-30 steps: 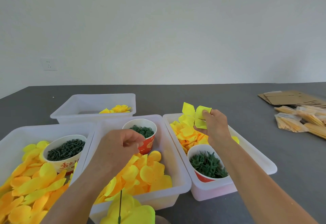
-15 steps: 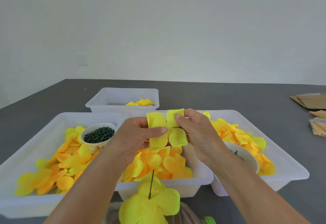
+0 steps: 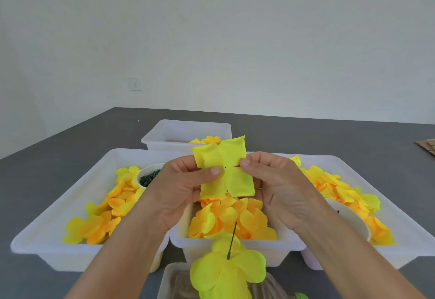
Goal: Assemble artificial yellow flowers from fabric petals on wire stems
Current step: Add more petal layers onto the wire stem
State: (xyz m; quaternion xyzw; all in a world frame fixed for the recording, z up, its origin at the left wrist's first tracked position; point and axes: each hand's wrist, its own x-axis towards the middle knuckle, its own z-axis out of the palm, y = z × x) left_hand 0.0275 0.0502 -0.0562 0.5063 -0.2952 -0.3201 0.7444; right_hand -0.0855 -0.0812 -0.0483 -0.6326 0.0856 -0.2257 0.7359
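Note:
A bright yellow four-lobed fabric petal piece point(image 3: 231, 157) is held up flat between both hands above the middle tray. My left hand point(image 3: 181, 188) pinches its left side with thumb and fingers. My right hand point(image 3: 280, 185) pinches its right side at the centre, where a tiny dark point shows. Below, at the near edge, a partly built yellow flower point(image 3: 226, 273) stands with a thin green wire stem point(image 3: 231, 240) poking up through it.
Three white trays of yellow-orange petals sit side by side: left point(image 3: 58, 207), middle point(image 3: 235, 247), right point(image 3: 400, 207). A cup of green pieces point(image 3: 148, 176) stands in the left tray and a white cup point(image 3: 353, 218) in the right. A fourth tray point(image 3: 183, 131) lies behind. Cardboard point(image 3: 427, 145) lies far right.
My right hand brought the petal piece from over the right tray to the centre, and my left hand came up to hold it too. Both hands then raised it slightly.

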